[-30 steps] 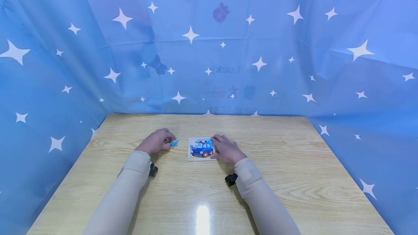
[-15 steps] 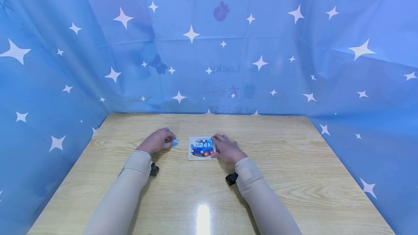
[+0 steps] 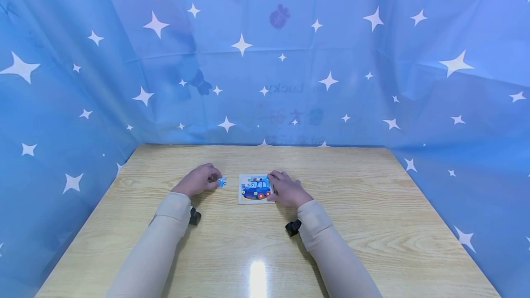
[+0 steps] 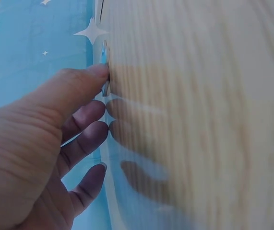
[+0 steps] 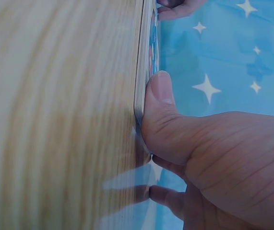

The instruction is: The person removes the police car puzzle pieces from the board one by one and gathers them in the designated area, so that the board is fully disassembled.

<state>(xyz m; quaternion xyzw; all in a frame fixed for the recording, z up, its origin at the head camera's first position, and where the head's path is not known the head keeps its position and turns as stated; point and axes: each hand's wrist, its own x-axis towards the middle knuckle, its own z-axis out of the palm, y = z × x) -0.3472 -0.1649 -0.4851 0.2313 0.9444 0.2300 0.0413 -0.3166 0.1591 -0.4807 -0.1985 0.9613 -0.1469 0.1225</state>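
Left of the framed jigsaw puzzle (image 3: 255, 189), my left hand (image 3: 200, 180) pinches a small blue puzzle piece (image 3: 222, 181) low over the table. In the left wrist view the thumb lies against the puzzle piece (image 4: 104, 55), and the other fingers touch the tabletop. The puzzle shows a blue cartoon car with a face and lies flat in a pale frame. My right hand (image 3: 288, 191) grips its right side, with the thumb near the front corner and fingers at the back corner. In the right wrist view the thumb presses on the puzzle frame's edge (image 5: 140, 62).
The wood-grain table (image 3: 352, 243) reaches back to a blue curtain (image 3: 285, 82) with white stars, which also hangs at both sides. A black wrist camera (image 3: 195, 216) sits under the left wrist, and another black camera (image 3: 293, 227) under the right.
The puzzle piece has turned slightly in the left fingertips since one second ago. The right hand and the puzzle stay in the same place.
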